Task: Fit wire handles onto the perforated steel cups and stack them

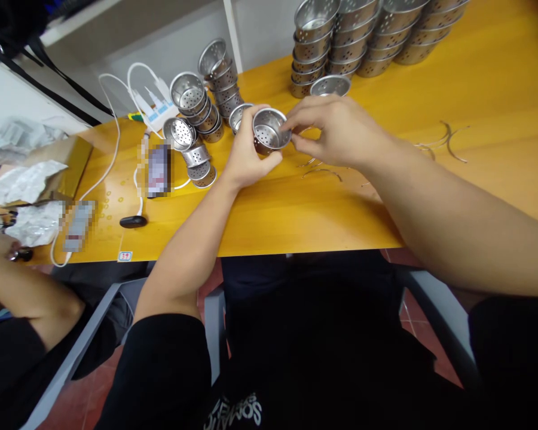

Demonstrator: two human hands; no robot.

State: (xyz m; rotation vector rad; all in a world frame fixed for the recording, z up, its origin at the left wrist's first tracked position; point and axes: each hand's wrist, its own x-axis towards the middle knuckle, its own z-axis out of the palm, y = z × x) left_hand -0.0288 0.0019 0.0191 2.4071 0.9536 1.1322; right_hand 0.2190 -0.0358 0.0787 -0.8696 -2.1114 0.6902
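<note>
Gripping a perforated metal cup [272, 136] between thumb and fingers, a person's left hand [246, 155] holds it above the middle of a yellow table [269, 221]. The right hand [327, 128] has its fingers bent at the cup's right rim; whether they pinch anything cannot be told. Stacked cups [354, 39] stand at far right, with curved wires [449, 143] lying nearer. At left, a co-worker's arm [31, 280] shows.

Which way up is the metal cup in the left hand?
Mouth up: the cup in the left hand shows its open rim and perforated inside.
</note>
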